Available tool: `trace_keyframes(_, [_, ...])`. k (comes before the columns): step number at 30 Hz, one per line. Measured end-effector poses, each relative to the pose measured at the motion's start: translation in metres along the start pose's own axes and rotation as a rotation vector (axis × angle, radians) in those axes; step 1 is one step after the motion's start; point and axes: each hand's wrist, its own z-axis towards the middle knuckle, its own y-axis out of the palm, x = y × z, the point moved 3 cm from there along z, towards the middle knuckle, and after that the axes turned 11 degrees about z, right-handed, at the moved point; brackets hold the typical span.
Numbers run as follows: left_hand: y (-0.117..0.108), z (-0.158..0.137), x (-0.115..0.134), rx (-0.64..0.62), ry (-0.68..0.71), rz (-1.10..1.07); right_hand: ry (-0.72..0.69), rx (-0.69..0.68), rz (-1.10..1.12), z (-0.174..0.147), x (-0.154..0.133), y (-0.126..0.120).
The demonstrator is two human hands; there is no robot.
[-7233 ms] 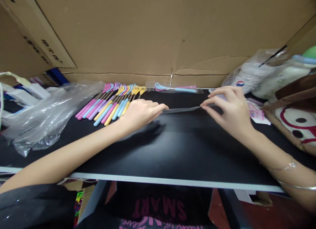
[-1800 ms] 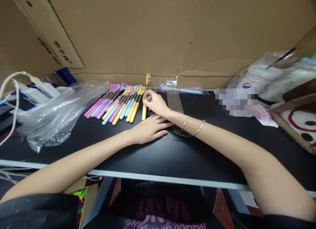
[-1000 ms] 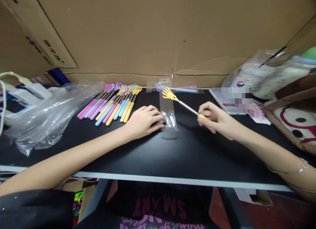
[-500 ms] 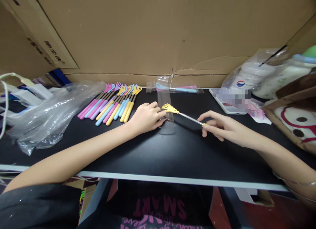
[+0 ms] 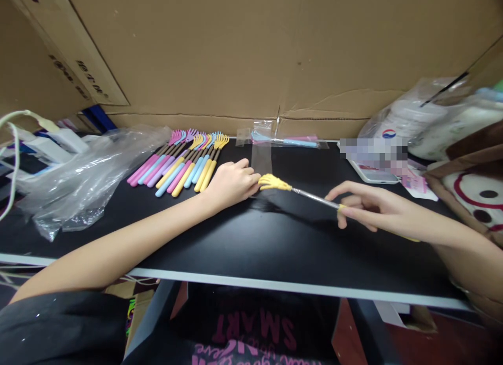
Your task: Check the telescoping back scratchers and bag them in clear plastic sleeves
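My right hand (image 5: 373, 210) is closed on the handle end of a yellow back scratcher (image 5: 314, 197) with a silver shaft. Its claw end points left, close by the fingers of my left hand. My left hand (image 5: 231, 184) has its fingers curled at the near end of a narrow clear plastic sleeve (image 5: 261, 158), seemingly pinching it; the fingertips are partly hidden. Left of that hand, several back scratchers (image 5: 178, 168) with pink, blue, purple and yellow handles lie in a row. Behind the sleeve lies a bagged pair of blue and pink back scratchers (image 5: 301, 142).
A crumpled clear plastic bag (image 5: 90, 171) and white chargers with cables (image 5: 58, 145) occupy the left side. On the right are a phone (image 5: 373, 173), a bagged white cup (image 5: 412, 118) and a brown bag (image 5: 463, 165). Cardboard (image 5: 220, 55) walls the black desk's back.
My right hand has moved right and slightly toward me with the back scratcher, whose claw stays beside my left hand. My left hand keeps nearly the same place. The view has shifted slightly.
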Motion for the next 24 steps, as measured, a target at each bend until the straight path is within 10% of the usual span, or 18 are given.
trace_keyframes(24, [-0.031, 0.004, -0.002, 0.134, -0.071, 0.061, -0.084, 0.157, -0.253, -0.027, -0.005, 0.025])
